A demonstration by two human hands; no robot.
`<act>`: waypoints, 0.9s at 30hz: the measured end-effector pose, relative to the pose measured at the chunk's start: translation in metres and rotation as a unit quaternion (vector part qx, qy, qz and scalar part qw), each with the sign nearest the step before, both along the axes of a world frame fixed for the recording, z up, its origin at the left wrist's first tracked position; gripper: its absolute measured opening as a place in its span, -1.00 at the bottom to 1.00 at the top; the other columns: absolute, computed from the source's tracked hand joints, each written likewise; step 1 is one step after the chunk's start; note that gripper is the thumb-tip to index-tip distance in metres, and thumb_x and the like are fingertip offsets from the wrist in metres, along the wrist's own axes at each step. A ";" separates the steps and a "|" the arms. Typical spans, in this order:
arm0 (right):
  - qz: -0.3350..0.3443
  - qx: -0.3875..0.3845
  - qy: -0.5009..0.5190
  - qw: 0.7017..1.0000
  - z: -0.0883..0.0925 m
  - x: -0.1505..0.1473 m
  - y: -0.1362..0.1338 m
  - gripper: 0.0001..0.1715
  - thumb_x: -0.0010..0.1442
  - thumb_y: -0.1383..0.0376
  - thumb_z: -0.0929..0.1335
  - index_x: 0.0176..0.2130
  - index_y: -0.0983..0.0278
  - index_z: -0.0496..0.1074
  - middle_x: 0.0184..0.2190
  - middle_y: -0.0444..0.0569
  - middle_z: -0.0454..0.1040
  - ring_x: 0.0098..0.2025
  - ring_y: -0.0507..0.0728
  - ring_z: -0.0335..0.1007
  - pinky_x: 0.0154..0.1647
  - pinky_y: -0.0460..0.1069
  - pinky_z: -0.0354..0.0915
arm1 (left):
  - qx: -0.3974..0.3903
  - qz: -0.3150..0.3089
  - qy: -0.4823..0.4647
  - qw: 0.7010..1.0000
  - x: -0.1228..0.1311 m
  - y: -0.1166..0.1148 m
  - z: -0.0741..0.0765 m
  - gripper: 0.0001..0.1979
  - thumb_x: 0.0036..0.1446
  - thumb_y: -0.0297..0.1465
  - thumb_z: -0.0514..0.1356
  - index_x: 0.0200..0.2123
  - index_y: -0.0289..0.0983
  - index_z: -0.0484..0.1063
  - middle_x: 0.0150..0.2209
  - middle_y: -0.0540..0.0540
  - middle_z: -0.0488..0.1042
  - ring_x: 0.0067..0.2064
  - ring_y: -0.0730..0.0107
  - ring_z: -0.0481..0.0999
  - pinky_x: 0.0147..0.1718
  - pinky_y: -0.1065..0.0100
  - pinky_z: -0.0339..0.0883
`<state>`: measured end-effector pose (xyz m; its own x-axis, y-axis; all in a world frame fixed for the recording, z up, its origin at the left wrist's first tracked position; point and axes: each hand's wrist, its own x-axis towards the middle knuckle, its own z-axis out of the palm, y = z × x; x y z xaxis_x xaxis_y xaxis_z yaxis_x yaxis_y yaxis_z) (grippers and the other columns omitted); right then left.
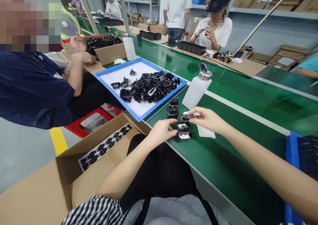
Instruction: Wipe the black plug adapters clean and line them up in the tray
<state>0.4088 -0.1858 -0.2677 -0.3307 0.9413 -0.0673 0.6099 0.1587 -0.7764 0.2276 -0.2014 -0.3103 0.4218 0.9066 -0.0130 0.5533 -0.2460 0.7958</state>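
Observation:
My right hand (207,119) pinches a black plug adapter (187,117) by its edge, just above the green belt (231,152). My left hand (161,131) sits beside it, its fingertips at the edge of two black adapters lying open side up (184,131), one behind the other. A short stack of black adapters (173,108) stands just beyond them. Under my right hand lies a white cloth (205,131). A white plastic dispensing bottle (197,87) stands farther along the belt.
A blue-rimmed tray (118,97) heaped with black adapters lies left of the bottle. A co-worker's navy sleeve (32,85) is at far left. An open cardboard box (104,145) holding packed adapters sits below the belt's edge, near my lap.

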 end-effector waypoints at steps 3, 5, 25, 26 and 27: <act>0.030 0.034 -0.064 0.997 -0.006 0.002 -0.004 -0.81 -0.09 0.24 0.27 -0.38 0.25 0.31 -0.34 -0.10 0.39 -0.30 0.10 0.29 -0.27 0.01 0.20 | -0.026 0.002 -0.030 0.999 0.004 0.001 -0.005 -0.60 -0.17 -0.34 0.13 -0.17 -0.27 0.28 -0.60 0.08 0.42 -0.50 0.49 0.42 -0.48 0.50 0.25; 0.045 0.042 -0.068 0.996 -0.008 0.002 -0.007 -0.79 -0.07 0.23 0.25 -0.36 0.24 0.31 -0.31 -0.09 0.39 -0.27 0.10 0.29 -0.27 -0.01 0.20 | -0.030 0.008 -0.050 0.998 0.007 0.002 -0.008 -0.61 -0.17 -0.34 0.12 -0.18 -0.26 0.29 -0.62 0.10 0.40 -0.53 0.51 0.41 -0.50 0.51 0.24; 0.098 0.064 -0.213 0.970 -0.009 -0.003 -0.003 -0.56 -0.03 0.16 0.15 -0.19 0.27 0.36 -0.21 -0.04 0.40 -0.20 0.17 0.32 -0.23 0.02 0.27 | 0.090 -0.073 0.083 0.990 0.006 0.004 0.015 -0.70 -0.10 -0.27 0.07 -0.25 -0.23 0.31 -0.47 0.00 0.44 -0.42 0.36 0.42 -0.48 0.44 0.24; 0.099 0.075 -0.220 0.968 -0.012 -0.001 -0.001 -0.55 -0.03 0.15 0.14 -0.19 0.26 0.36 -0.22 -0.04 0.40 -0.22 0.17 0.33 -0.26 0.02 0.29 | 0.098 -0.069 0.108 0.987 0.006 0.005 0.017 -0.70 -0.09 -0.27 0.06 -0.24 -0.24 0.31 -0.44 -0.03 0.44 -0.40 0.33 0.42 -0.48 0.41 0.24; 0.099 0.085 -0.224 0.966 -0.014 0.000 0.001 -0.55 -0.03 0.14 0.14 -0.19 0.24 0.36 -0.23 -0.05 0.41 -0.23 0.17 0.34 -0.28 0.02 0.30 | 0.101 -0.064 0.132 0.984 0.007 0.006 0.020 -0.70 -0.08 -0.28 0.04 -0.24 -0.26 0.31 -0.41 -0.06 0.44 -0.38 0.30 0.42 -0.48 0.39 0.25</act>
<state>0.4089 -0.1850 -0.2821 -0.4784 0.8730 -0.0952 0.8234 0.4083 -0.3941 0.2351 -0.1953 -0.2906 0.5391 0.8414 0.0370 0.6880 -0.4653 0.5570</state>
